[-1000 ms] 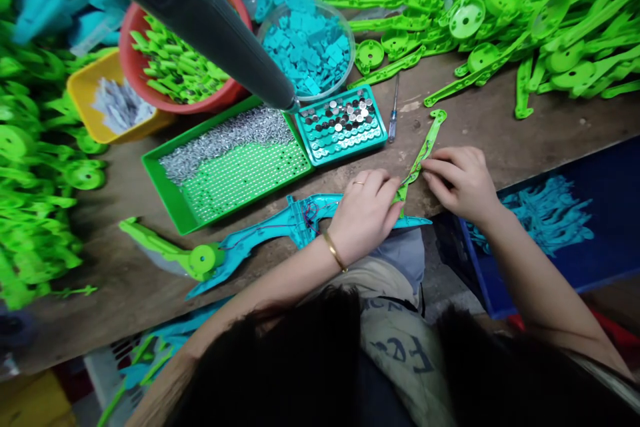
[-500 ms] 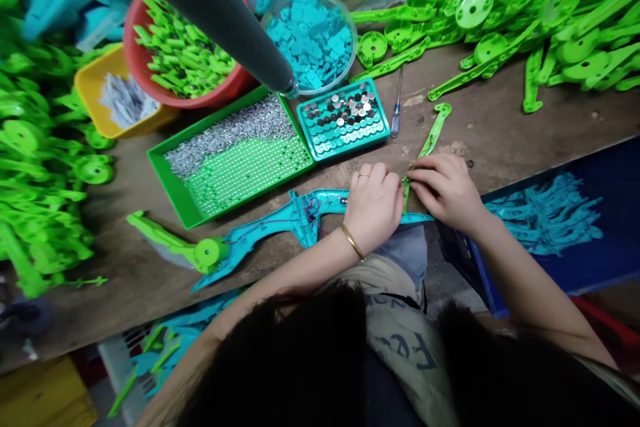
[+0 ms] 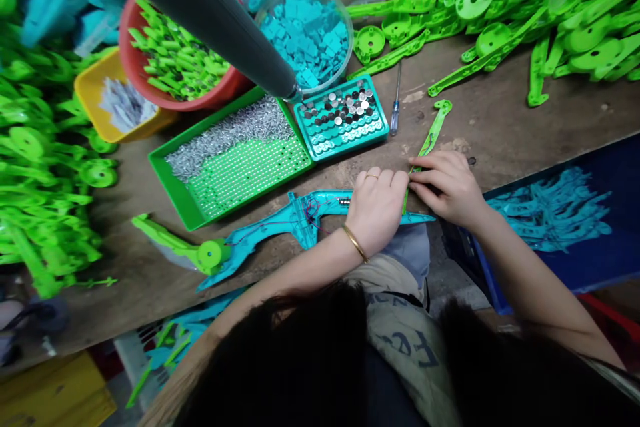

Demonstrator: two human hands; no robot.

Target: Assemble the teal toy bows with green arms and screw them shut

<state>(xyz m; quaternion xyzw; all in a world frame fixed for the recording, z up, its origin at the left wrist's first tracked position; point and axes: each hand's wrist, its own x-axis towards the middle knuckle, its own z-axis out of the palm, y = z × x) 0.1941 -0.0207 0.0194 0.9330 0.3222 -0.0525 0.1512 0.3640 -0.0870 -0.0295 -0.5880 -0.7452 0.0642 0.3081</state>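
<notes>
A blue plastic toy shell (image 3: 263, 225) with thin red wires lies along the front of the bench, a green arm with a round hub (image 3: 211, 255) at its left end. My left hand (image 3: 379, 208), with curled fingers, lies over the shell's right part and hides it. A narrow green plastic arm (image 3: 434, 128) crosses the shell there and points away from me. The left fingertips close at its near part. My right hand (image 3: 450, 188) pinches the same arm from the right, thumb and fingers close together. The exact contact point is hidden by the fingers.
A green tray of screws (image 3: 240, 190) and a teal tray of metal discs (image 3: 343, 130) stand ahead, beside a screwdriver (image 3: 395, 117). Tubs hold green pieces (image 3: 180, 60) and blue pieces (image 3: 313, 40). A grey pole (image 3: 215, 13) slants overhead. A blue bin (image 3: 615, 213) is at right.
The view has shifted slightly. My hands keep nearly the same place at the green arm, with the fingers changed only a little.
</notes>
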